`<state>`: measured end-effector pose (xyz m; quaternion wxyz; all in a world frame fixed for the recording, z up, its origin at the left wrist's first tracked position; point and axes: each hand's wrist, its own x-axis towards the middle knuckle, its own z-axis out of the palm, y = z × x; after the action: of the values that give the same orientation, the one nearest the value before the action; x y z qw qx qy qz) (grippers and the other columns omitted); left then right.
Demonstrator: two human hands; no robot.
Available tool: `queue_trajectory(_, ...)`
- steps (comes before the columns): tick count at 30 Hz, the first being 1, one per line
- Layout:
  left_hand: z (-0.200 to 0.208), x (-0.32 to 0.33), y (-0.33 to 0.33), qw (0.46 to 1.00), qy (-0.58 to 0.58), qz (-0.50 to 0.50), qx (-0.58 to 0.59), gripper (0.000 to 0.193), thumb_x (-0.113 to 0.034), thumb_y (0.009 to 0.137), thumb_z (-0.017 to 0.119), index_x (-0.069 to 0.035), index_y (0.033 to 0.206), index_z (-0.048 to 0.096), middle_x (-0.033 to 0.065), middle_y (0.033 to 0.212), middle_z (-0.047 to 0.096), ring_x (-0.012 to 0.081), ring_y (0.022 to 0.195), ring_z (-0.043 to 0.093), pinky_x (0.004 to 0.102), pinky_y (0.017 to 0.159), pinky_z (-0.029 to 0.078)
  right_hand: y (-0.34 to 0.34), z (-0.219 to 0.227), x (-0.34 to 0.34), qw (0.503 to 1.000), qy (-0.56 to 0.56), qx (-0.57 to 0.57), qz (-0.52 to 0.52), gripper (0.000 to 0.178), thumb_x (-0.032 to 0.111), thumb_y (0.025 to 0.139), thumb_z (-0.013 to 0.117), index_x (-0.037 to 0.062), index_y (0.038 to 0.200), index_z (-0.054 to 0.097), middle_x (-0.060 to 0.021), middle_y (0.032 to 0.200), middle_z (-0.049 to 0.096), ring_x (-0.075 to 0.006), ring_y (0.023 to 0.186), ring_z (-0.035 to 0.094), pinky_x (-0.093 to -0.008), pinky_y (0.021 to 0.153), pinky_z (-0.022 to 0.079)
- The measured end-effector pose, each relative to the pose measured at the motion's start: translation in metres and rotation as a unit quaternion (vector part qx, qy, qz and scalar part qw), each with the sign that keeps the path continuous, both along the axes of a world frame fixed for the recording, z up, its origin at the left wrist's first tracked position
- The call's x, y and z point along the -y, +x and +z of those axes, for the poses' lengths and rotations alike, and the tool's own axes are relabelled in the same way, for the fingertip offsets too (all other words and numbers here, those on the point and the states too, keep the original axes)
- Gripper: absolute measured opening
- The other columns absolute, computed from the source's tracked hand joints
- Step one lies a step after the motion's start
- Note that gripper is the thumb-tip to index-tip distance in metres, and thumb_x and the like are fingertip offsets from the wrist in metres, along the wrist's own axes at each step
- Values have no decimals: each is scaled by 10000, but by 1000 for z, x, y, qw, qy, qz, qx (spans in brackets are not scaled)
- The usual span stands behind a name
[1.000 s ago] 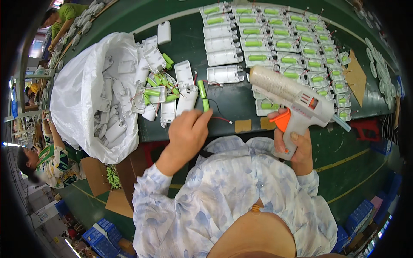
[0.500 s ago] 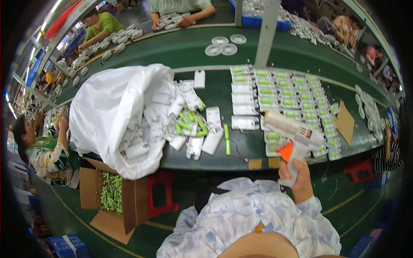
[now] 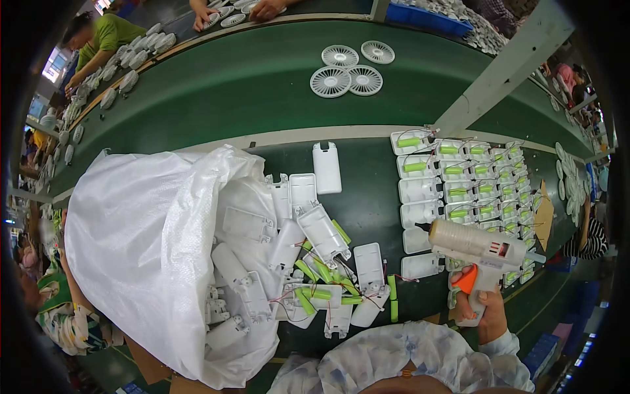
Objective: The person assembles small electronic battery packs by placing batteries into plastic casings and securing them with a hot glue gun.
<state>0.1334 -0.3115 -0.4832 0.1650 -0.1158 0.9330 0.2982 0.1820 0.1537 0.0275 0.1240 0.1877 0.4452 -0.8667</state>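
My right hand (image 3: 491,314) is wrapped round the handle of a white hot glue gun (image 3: 479,253) with an orange trigger. The gun's dark nozzle points left, above rows of white plastic shells (image 3: 420,191). Many shells in those rows hold a green battery (image 3: 453,171) with thin wires; several in the left column hold none. Loose green batteries (image 3: 305,270) lie mixed with white shells (image 3: 323,231) in a pile left of the gun. My left hand is out of view.
A large white woven sack (image 3: 141,236) of shells lies open on the left. Round white grilles (image 3: 330,81) rest on the green conveyor (image 3: 249,79) ahead. A metal post (image 3: 502,69) stands behind the rows, beside cardboard (image 3: 543,217) at right. Other people work across the belt.
My view has shifted, so the bench appears larger and the box of batteries has mostly left the picture. The glue gun, still in my right hand, appears lower and further right.
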Motion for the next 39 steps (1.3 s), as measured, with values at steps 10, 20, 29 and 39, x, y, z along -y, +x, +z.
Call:
queue_trajectory(10, 68, 80, 89, 980, -51, -179, 71, 335, -326, 951, 563, -20, 940, 697, 254, 865, 682, 416, 839, 671, 464, 762, 528, 68, -31, 27, 990, -38, -86, -105, 684, 313, 851, 681, 14, 1405, 414, -222, 1387, 531, -121, 534, 522, -273, 484, 441)
queue_trajectory(20, 87, 80, 164, 970, -58, -219, 89, 334, -324, 949, 557, -20, 939, 696, 260, 870, 679, 429, 845, 664, 478, 774, 525, 117, -24, 24, 966, -95, -218, -99, 825, 201, 821, 648, 93, 1523, 229, -236, 1512, 349, -113, 587, 483, -305, 571, 499)
queue_trajectory(29, 145, 86, 159, 975, -107, -178, 75, 334, -321, 948, 552, -20, 937, 695, 266, 875, 677, 441, 850, 658, 491, 784, 523, 95, -54, 16, 971, -106, -212, -40, 729, 198, 793, 619, 31, 1449, 348, -260, 1409, 455, -117, 555, 551, -268, 488, 465)
queue_trajectory(39, 178, 57, 102, 959, -128, -231, 104, 333, -319, 946, 547, -20, 936, 693, 272, 881, 674, 455, 856, 651, 506, 796, 520, 91, -58, -19, 973, -18, -228, 14, 631, 207, 813, 622, -30, 1368, 436, -280, 1348, 508, -98, 499, 526, -245, 496, 466)
